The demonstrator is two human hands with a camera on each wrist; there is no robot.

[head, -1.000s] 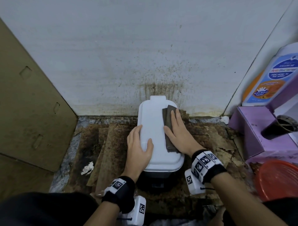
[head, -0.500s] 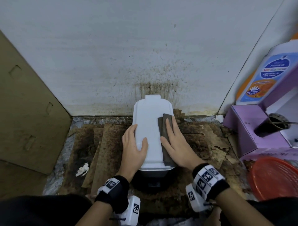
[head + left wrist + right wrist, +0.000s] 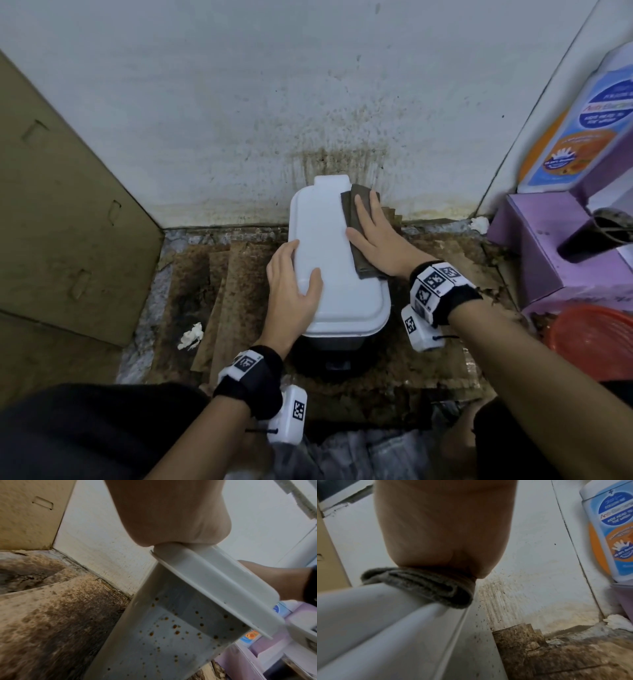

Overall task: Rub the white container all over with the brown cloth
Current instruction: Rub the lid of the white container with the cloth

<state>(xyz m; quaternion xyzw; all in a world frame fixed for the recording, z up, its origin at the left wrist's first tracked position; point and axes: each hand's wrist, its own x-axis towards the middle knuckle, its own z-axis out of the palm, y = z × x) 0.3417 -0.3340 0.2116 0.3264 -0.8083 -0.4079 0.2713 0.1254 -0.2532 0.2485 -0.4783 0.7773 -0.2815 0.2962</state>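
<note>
The white container [image 3: 334,274] stands on stained cardboard against the wall, with its lid on. A folded brown cloth [image 3: 354,212] lies along the lid's far right edge. My right hand [image 3: 371,229] presses it down with straight fingers. My left hand [image 3: 293,277] rests on the lid's left edge, thumb on top and fingers along the side. In the left wrist view my left hand [image 3: 171,513] sits on the lid rim, and the container [image 3: 168,642] wall below shows brown specks. In the right wrist view my right hand [image 3: 445,527] flattens the cloth [image 3: 428,586] on the container [image 3: 376,615] lid.
A cardboard sheet [image 3: 68,222] leans at the left. A purple box [image 3: 548,246], a bottle [image 3: 579,130] with a blue and orange label and a red basket [image 3: 596,339] crowd the right. A crumpled white tissue [image 3: 191,335] lies on the dirty floor. The wall [image 3: 335,154] behind is spattered.
My right hand drew the cloth toward me along the lid, then pushed it back out to the far right corner. My left hand has stayed on the left edge.
</note>
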